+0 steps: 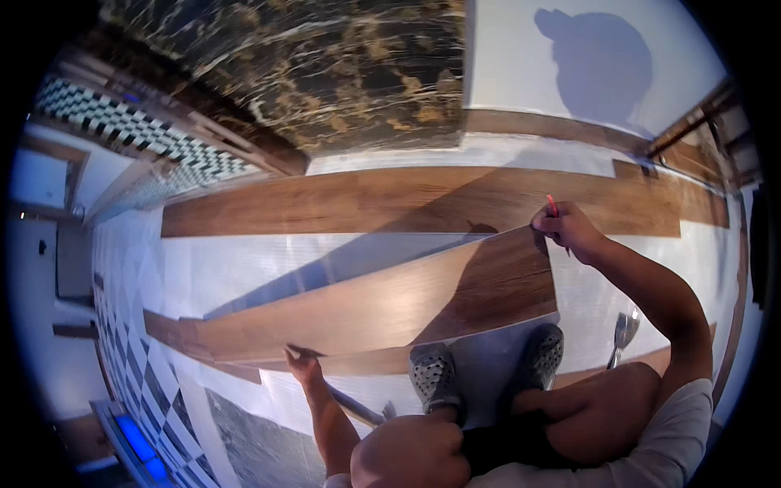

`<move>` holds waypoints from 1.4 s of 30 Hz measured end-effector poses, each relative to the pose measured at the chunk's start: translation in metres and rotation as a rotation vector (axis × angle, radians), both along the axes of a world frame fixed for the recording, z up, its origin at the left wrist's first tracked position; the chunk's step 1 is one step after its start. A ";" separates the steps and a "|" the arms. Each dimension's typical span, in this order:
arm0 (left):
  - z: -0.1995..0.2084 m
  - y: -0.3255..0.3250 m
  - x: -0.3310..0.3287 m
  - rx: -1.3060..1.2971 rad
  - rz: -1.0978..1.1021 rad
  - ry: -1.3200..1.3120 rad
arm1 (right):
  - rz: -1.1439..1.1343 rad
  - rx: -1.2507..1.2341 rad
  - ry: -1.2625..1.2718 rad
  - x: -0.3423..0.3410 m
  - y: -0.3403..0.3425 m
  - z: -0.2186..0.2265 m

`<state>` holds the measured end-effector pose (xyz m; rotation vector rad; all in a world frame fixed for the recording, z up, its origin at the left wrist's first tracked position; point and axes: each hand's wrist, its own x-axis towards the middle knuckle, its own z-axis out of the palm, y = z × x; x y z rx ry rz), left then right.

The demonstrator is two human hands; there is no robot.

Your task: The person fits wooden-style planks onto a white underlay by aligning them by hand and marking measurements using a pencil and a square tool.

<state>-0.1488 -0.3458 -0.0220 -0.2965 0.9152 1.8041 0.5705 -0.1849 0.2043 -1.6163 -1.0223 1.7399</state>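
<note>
A long wood-look floor plank [350, 313] lies slantwise in front of me, its right end raised off the white underlay. My right hand [571, 232] grips its far right corner and also holds a red pencil [552, 205] between the fingers. At the plank's near edge, toward its left part, my left hand [306, 368] has its fingers closed on the edge; the fingertips are partly in shadow. Beyond it, a row of laid planks [342, 199] runs across the floor. Further wood pieces [167, 327] show under and beside the plank's left end.
My feet in grey clogs [435, 376] stand at the plank's near edge. A metal-bladed tool [624, 332] lies to the right on the underlay [590, 281]. A dark marble-patterned panel [350, 73] and white wall [512, 65] rise at the back. Checkered tiles [150, 378] cover the left floor.
</note>
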 end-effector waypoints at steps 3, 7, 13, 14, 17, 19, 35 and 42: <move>-0.039 -0.017 0.004 -0.484 -0.173 1.007 | -0.276 0.021 -0.070 0.045 -0.030 -0.039; -0.049 -0.060 0.043 0.120 -0.448 0.996 | -0.279 -0.072 -0.271 0.096 -0.047 -0.111; 0.000 0.040 0.183 0.042 -0.610 1.298 | -0.397 -0.040 -0.476 0.178 -0.075 -0.148; 0.002 0.056 0.189 0.054 -0.624 1.364 | -0.464 0.029 -0.499 0.196 -0.067 -0.152; -0.007 0.065 0.197 0.083 -0.699 1.580 | -0.460 0.004 -0.697 0.241 -0.083 -0.153; -0.014 0.066 0.187 0.142 -0.729 1.803 | -0.504 -0.090 -1.150 0.264 -0.092 -0.142; 0.043 0.152 0.398 0.246 -0.811 -0.419 | -1.055 0.245 -0.751 0.096 -0.147 -0.118; -0.005 0.160 0.450 0.023 -0.913 -0.297 | -1.203 0.187 -0.212 0.144 -0.150 -0.206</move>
